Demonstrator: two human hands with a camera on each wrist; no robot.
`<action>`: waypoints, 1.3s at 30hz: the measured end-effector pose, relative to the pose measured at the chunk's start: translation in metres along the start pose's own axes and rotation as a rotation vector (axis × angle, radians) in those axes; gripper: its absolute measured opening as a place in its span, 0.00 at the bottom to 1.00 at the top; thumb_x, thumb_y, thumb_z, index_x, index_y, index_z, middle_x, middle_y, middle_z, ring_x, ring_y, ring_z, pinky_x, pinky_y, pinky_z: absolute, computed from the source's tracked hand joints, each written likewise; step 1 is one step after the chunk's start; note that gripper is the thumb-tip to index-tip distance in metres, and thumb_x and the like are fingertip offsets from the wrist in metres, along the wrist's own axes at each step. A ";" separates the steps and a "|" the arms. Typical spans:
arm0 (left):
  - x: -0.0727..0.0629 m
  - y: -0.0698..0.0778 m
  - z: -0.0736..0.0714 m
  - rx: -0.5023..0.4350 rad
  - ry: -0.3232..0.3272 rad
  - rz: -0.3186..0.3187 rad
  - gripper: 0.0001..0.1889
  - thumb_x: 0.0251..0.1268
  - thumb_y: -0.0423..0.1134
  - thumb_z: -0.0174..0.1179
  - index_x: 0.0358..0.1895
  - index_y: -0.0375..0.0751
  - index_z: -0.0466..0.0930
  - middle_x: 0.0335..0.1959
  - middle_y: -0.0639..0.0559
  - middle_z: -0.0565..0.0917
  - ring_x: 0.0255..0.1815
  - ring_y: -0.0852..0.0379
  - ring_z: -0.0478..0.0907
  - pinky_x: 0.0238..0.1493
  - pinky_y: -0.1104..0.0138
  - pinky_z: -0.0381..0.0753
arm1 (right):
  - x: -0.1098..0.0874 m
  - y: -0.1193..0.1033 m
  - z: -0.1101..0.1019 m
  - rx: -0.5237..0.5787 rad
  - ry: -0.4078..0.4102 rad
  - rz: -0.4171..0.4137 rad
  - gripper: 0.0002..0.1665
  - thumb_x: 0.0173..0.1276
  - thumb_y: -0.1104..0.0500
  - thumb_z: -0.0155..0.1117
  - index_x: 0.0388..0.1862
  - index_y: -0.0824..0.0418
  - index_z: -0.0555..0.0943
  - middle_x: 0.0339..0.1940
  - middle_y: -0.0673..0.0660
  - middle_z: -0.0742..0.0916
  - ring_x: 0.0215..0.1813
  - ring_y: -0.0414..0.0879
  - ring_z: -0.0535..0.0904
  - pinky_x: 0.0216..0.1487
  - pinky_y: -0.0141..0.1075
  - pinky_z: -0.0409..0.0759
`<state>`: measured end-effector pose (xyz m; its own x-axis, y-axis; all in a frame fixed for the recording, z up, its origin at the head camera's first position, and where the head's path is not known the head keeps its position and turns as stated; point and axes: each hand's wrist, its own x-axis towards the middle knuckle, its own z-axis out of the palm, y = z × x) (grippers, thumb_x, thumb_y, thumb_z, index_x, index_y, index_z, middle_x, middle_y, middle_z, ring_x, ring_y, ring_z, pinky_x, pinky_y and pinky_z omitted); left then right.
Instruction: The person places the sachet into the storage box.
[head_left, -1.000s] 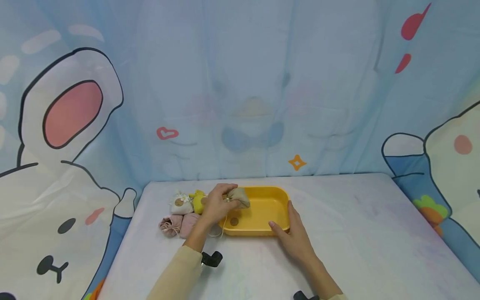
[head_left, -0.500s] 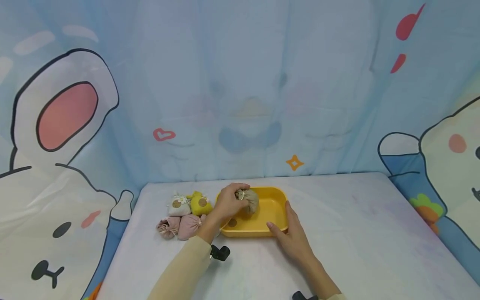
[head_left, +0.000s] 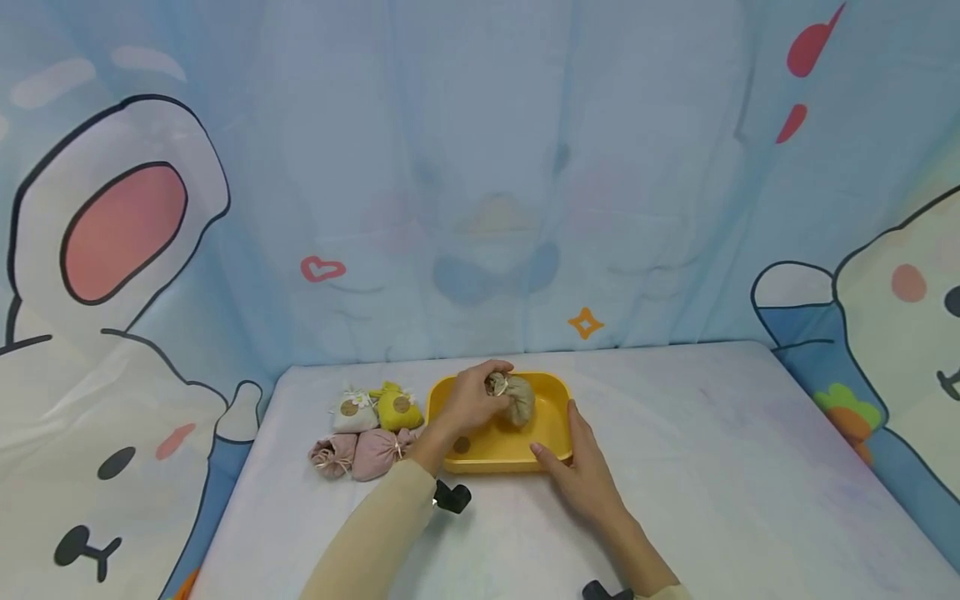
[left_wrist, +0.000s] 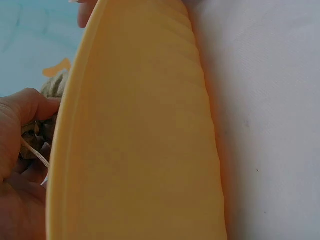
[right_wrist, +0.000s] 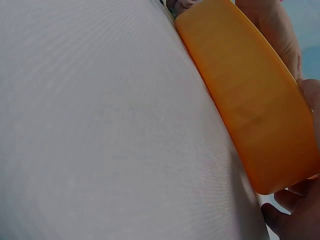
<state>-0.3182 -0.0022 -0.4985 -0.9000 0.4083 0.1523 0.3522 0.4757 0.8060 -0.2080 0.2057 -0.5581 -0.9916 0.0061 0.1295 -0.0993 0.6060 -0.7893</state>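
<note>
The left hand [head_left: 472,402] is pinching a khaki pouch [head_left: 520,405] by its gathered neck over the yellow tray [head_left: 553,421] — whether it is touching bottom, I cannot tell. The right hand [head_left: 587,471] is clasping the tray's right end. Four more pouches [head_left: 372,448] are lying left on the bench [head_left: 735,475].

Cream sleeves [head_left: 375,532], black wrist-worn fittings [head_left: 453,498].
</note>
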 end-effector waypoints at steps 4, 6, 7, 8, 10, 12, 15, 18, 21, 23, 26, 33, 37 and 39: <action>0.006 0.001 0.004 0.011 -0.019 0.010 0.25 0.67 0.36 0.69 0.67 0.49 0.80 0.63 0.50 0.84 0.57 0.55 0.82 0.58 0.63 0.82 | 0.000 0.000 0.001 -0.001 0.002 -0.004 0.62 0.74 0.33 0.62 0.88 0.60 0.40 0.87 0.67 0.54 0.86 0.66 0.52 0.82 0.63 0.53; 0.008 0.001 0.007 0.022 -0.035 0.017 0.24 0.67 0.35 0.69 0.66 0.47 0.80 0.63 0.50 0.84 0.57 0.54 0.82 0.59 0.62 0.82 | 0.000 0.000 0.001 0.004 0.001 -0.006 0.62 0.74 0.33 0.62 0.88 0.61 0.40 0.87 0.67 0.54 0.86 0.66 0.51 0.82 0.63 0.53; 0.010 0.002 0.009 0.031 -0.044 0.023 0.23 0.67 0.35 0.69 0.66 0.46 0.81 0.62 0.50 0.85 0.58 0.54 0.82 0.60 0.61 0.82 | -0.001 0.000 0.002 0.007 0.000 -0.006 0.62 0.74 0.34 0.62 0.88 0.61 0.40 0.87 0.67 0.54 0.86 0.66 0.51 0.82 0.63 0.52; 0.010 0.003 0.011 0.043 -0.054 0.026 0.23 0.67 0.34 0.69 0.65 0.45 0.81 0.61 0.50 0.85 0.58 0.54 0.81 0.62 0.61 0.81 | -0.001 -0.001 0.002 0.009 0.000 -0.006 0.62 0.74 0.34 0.62 0.87 0.61 0.40 0.87 0.67 0.54 0.86 0.65 0.51 0.82 0.63 0.52; 0.013 0.005 0.014 0.072 -0.076 0.033 0.21 0.67 0.34 0.70 0.62 0.46 0.82 0.60 0.51 0.86 0.58 0.55 0.81 0.64 0.61 0.81 | -0.001 -0.001 0.002 0.009 -0.002 -0.006 0.62 0.74 0.34 0.62 0.87 0.61 0.40 0.87 0.67 0.54 0.86 0.65 0.52 0.82 0.63 0.52; 0.015 0.008 0.017 0.105 -0.095 0.044 0.18 0.68 0.34 0.69 0.60 0.48 0.83 0.59 0.53 0.86 0.58 0.56 0.81 0.64 0.61 0.81 | -0.001 -0.001 0.002 0.010 -0.002 -0.005 0.62 0.74 0.33 0.62 0.87 0.61 0.40 0.87 0.67 0.54 0.86 0.65 0.52 0.82 0.63 0.53; 0.018 0.012 0.020 0.142 -0.118 0.064 0.16 0.70 0.35 0.69 0.59 0.50 0.84 0.59 0.56 0.86 0.60 0.58 0.81 0.65 0.63 0.80 | -0.001 -0.001 0.002 0.006 0.004 -0.007 0.62 0.74 0.33 0.62 0.88 0.60 0.40 0.87 0.66 0.55 0.86 0.65 0.52 0.82 0.63 0.53; 0.021 0.016 0.023 0.172 -0.132 0.091 0.16 0.71 0.34 0.67 0.59 0.50 0.84 0.60 0.57 0.86 0.61 0.58 0.80 0.65 0.64 0.80 | 0.001 -0.001 0.002 0.006 0.011 -0.012 0.62 0.74 0.33 0.62 0.88 0.60 0.40 0.87 0.66 0.55 0.86 0.65 0.52 0.82 0.63 0.53; 0.025 0.018 0.025 0.199 -0.146 0.104 0.15 0.71 0.34 0.67 0.58 0.51 0.84 0.59 0.58 0.86 0.60 0.60 0.80 0.65 0.66 0.80 | 0.002 0.000 0.002 0.001 0.011 -0.008 0.62 0.74 0.33 0.62 0.88 0.60 0.40 0.87 0.67 0.55 0.86 0.65 0.52 0.82 0.63 0.54; 0.027 0.018 0.026 0.202 -0.155 0.110 0.15 0.71 0.33 0.67 0.57 0.51 0.84 0.58 0.58 0.86 0.59 0.60 0.80 0.63 0.67 0.80 | 0.002 0.000 0.002 0.001 0.009 -0.003 0.62 0.74 0.33 0.62 0.88 0.60 0.40 0.87 0.67 0.55 0.86 0.65 0.52 0.82 0.63 0.53; 0.029 0.019 0.027 0.196 -0.169 0.128 0.14 0.70 0.31 0.67 0.55 0.50 0.84 0.56 0.57 0.87 0.57 0.60 0.81 0.62 0.68 0.80 | 0.001 0.000 0.001 0.006 0.011 -0.002 0.62 0.74 0.33 0.62 0.88 0.60 0.40 0.87 0.67 0.55 0.86 0.65 0.52 0.82 0.63 0.53; 0.031 0.019 0.029 0.354 -0.131 0.226 0.16 0.69 0.27 0.65 0.55 0.49 0.86 0.56 0.57 0.88 0.63 0.57 0.80 0.71 0.63 0.75 | 0.000 -0.001 0.001 0.009 0.010 -0.022 0.61 0.75 0.36 0.62 0.87 0.61 0.40 0.87 0.67 0.54 0.86 0.65 0.52 0.82 0.63 0.53; 0.031 0.020 0.029 0.492 -0.060 0.279 0.15 0.69 0.30 0.66 0.55 0.51 0.88 0.56 0.59 0.88 0.65 0.55 0.78 0.74 0.58 0.71 | 0.000 -0.001 0.000 0.001 0.014 -0.025 0.61 0.75 0.36 0.62 0.87 0.62 0.40 0.87 0.67 0.54 0.86 0.65 0.52 0.82 0.63 0.53; 0.031 0.019 0.029 0.515 -0.033 0.289 0.15 0.69 0.31 0.66 0.55 0.52 0.88 0.57 0.59 0.88 0.65 0.55 0.78 0.73 0.56 0.71 | -0.001 -0.001 0.000 -0.001 0.013 -0.021 0.61 0.75 0.36 0.62 0.87 0.61 0.40 0.87 0.67 0.54 0.86 0.65 0.52 0.82 0.63 0.53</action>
<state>-0.3317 0.0416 -0.4950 -0.7437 0.5976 0.2996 0.6683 0.6555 0.3516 -0.2074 0.2051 -0.5579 -0.9881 0.0043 0.1537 -0.1196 0.6069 -0.7857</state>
